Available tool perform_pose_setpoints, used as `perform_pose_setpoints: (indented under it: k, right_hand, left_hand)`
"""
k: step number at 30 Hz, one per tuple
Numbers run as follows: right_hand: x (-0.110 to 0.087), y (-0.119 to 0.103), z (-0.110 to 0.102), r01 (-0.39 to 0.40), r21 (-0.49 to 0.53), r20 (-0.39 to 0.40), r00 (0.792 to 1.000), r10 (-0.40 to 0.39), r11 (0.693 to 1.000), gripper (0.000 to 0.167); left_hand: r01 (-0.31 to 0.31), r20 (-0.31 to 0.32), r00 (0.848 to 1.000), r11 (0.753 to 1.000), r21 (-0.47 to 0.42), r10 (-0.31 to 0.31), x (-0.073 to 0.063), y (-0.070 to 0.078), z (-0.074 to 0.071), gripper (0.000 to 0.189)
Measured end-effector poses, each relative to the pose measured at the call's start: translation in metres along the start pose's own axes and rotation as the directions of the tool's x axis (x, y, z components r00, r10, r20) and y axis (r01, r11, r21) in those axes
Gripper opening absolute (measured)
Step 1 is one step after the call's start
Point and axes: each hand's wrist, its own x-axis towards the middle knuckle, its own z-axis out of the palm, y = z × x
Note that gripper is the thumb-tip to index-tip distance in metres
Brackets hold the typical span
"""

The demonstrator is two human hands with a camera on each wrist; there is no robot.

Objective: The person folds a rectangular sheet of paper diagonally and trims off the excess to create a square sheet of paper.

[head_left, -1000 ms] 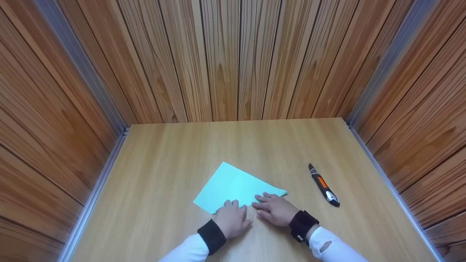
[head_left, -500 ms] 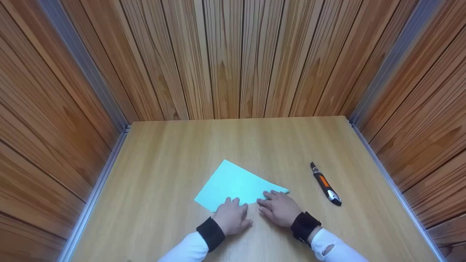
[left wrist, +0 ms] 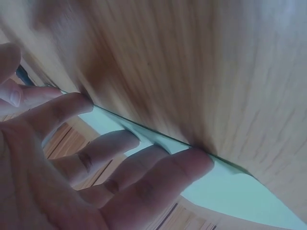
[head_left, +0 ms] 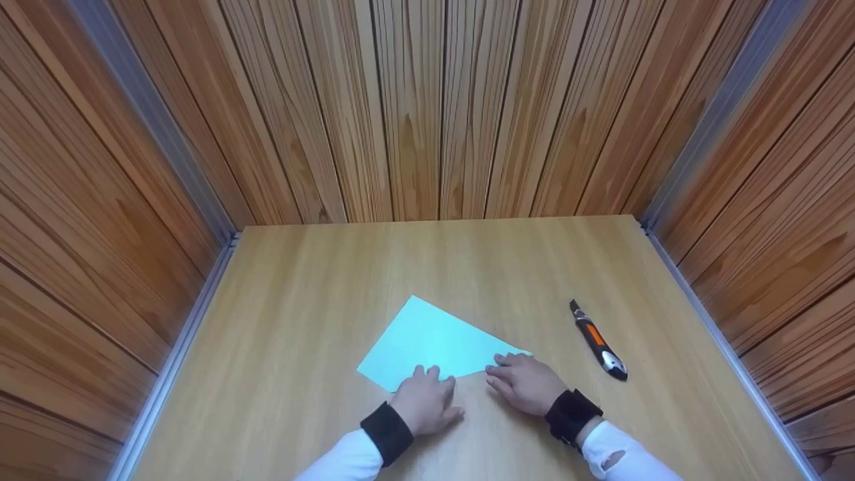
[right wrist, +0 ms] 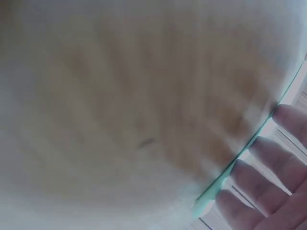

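Note:
A light blue-green folded paper [head_left: 434, 341] lies flat on the wooden table [head_left: 300, 314], a little near of centre. My left hand [head_left: 423, 399] rests palm down with its fingertips on the paper's near edge [left wrist: 144, 132]. My right hand [head_left: 528, 382] lies flat beside it, fingertips pressing the same near edge toward the paper's right corner [right wrist: 240, 163]. Both hands have their fingers stretched out and hold nothing.
An orange and black utility knife [head_left: 596, 339] lies on the table to the right of the paper, about a hand's width from my right hand. Wooden panel walls [head_left: 427, 107] enclose the table at the back and both sides.
My right hand has slid to the right along the paper's near edge, away from the left hand. The left hand and the paper have stayed in place.

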Motion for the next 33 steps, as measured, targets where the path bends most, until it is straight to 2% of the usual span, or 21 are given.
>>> perform_pose_setpoints:
  k: [4,8,14,18,21,26,33]
  right_hand:
    - [-0.003,0.008,0.000,-0.039,0.092,-0.001,0.999,0.039,0.995,0.042]
    - [-0.004,0.012,0.000,-0.063,0.163,0.005,0.998,0.063,0.985,0.044]
    - [-0.004,0.011,-0.001,-0.028,0.166,-0.005,1.000,0.029,0.986,0.043]
    - [-0.003,0.010,-0.005,-0.062,0.171,0.038,0.998,0.056,0.983,0.043]
    - [-0.004,0.010,-0.006,-0.065,0.146,0.043,0.997,0.059,0.987,0.042]
    - [-0.007,0.011,-0.007,-0.064,0.040,-0.004,0.998,0.064,0.997,0.039]
    - [-0.014,0.012,-0.006,-0.143,-0.065,-0.007,0.990,0.143,0.988,0.041]
  left_hand:
    - [0.009,0.012,1.000,1.000,-0.014,-0.009,0.000,-0.001,-0.002,0.061]
    - [0.013,-0.008,1.000,0.999,-0.030,-0.014,-0.001,-0.003,-0.004,0.055]
    - [0.026,-0.048,0.998,0.996,-0.091,-0.031,-0.006,-0.006,-0.004,0.050]
    - [0.018,-0.024,0.999,0.992,-0.123,-0.022,-0.005,-0.011,-0.005,0.054]
    - [0.013,0.000,1.000,0.991,-0.136,-0.013,-0.004,-0.014,-0.007,0.054]
    - [0.004,0.020,1.000,0.989,-0.146,-0.001,-0.005,-0.017,-0.008,0.051]
    - [-0.008,-0.019,1.000,0.990,-0.138,0.006,-0.007,-0.015,-0.006,0.046]
